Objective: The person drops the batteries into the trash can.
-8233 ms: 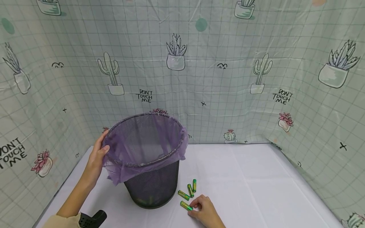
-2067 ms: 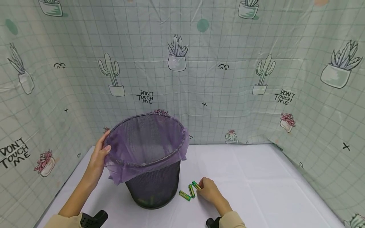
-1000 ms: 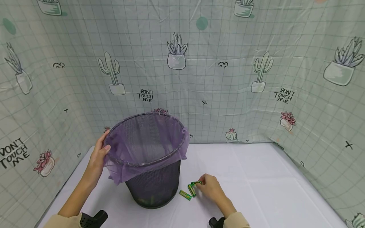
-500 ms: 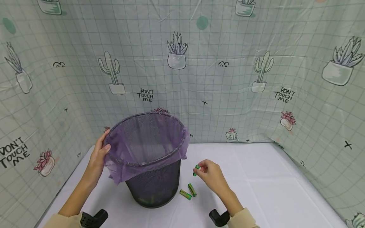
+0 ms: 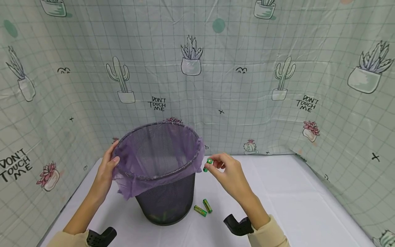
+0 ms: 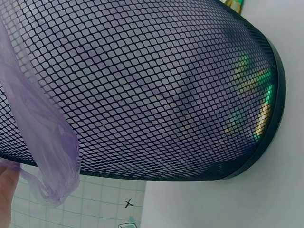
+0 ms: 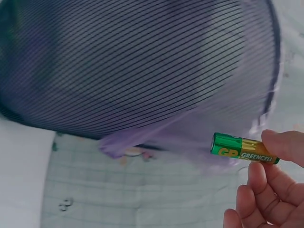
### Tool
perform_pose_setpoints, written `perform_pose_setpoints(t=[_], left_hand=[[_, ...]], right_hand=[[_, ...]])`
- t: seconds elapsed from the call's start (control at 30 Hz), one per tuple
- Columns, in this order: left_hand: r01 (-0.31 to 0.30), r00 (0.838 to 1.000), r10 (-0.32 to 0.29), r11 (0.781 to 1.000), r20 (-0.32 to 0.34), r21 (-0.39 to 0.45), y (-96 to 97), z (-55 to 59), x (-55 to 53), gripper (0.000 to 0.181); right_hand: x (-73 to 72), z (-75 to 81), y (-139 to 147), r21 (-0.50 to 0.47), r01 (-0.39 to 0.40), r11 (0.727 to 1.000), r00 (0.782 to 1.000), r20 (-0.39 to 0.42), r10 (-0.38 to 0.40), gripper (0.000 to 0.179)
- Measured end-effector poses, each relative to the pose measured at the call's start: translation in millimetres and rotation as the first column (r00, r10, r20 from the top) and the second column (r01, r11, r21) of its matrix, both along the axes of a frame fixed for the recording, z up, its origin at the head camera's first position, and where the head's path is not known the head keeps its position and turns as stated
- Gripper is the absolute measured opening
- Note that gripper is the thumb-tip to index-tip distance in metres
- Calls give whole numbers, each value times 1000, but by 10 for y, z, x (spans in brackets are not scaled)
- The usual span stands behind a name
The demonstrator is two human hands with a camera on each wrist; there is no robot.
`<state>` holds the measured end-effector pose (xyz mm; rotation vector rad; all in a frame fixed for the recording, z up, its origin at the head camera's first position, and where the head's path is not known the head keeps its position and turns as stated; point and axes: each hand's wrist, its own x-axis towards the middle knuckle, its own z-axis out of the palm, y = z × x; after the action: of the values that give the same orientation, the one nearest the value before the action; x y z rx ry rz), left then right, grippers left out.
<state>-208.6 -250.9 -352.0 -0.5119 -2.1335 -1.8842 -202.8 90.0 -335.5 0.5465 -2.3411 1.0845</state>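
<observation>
A black mesh wastebasket (image 5: 168, 197), lined with a purple plastic bag (image 5: 139, 187), stands tilted on the white table. My left hand (image 5: 104, 173) grips its rim at the left, the thumb over the bag's edge. Just right of the rim, my right hand (image 5: 229, 171) pinches a green and gold battery (image 7: 244, 148) marked GP Greencell between thumb and fingers. Two similar batteries, one lying askew (image 5: 200, 210) and one (image 5: 207, 206) beside it, rest near the basket's base. Through the mesh in the left wrist view, blurred green and yellow batteries (image 6: 249, 80) show at the bottom.
White cloth (image 5: 277, 199) covers the table. Behind and at both sides hangs a grid-patterned curtain (image 5: 222, 89) with cactus prints. Each wrist carries a black camera mount, one on the left (image 5: 101, 237) and one on the right (image 5: 238, 226).
The nearest battery seen at first has gone from the table. My right hand has picked up another one and raised it to the wastebasket's right rim. My left hand stays put.
</observation>
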Motion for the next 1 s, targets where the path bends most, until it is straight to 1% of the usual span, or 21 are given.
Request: perform_pose_setpoints(t=[0.13, 0.27, 0.4, 0.5, 0.67, 0.77, 1.0], left_hand=[[-7, 1000, 7, 1000, -1, -4, 7, -1, 20, 57], [-15, 1000, 15, 1000, -1, -11, 17, 2, 40, 57], [-18, 1000, 18, 1000, 2, -15, 24, 3, 63, 57], [-17, 1000, 17, 1000, 1, -11, 35, 0, 74, 57], [-19, 1000, 19, 1000, -4, 1, 48, 9, 84, 57], [-14, 1000, 14, 1000, 1, 8, 52, 10, 87, 57], [-8, 1000, 8, 1000, -1, 12, 64, 2, 83, 57]], right_hand=[[65, 192, -40, -23, -32, 999, 998, -62, 31, 18], [120, 374, -96, -45, -54, 998, 995, -84, 50, 18], [159, 462, -172, -61, -82, 995, 988, -133, 73, 19], [183, 487, -224, -69, -94, 993, 980, -184, 80, 19], [174, 504, -317, -53, -132, 990, 969, -220, 117, 18], [155, 485, -363, -18, -140, 990, 968, -214, 133, 17], [99, 407, -401, 23, -112, 993, 981, -159, 114, 13]])
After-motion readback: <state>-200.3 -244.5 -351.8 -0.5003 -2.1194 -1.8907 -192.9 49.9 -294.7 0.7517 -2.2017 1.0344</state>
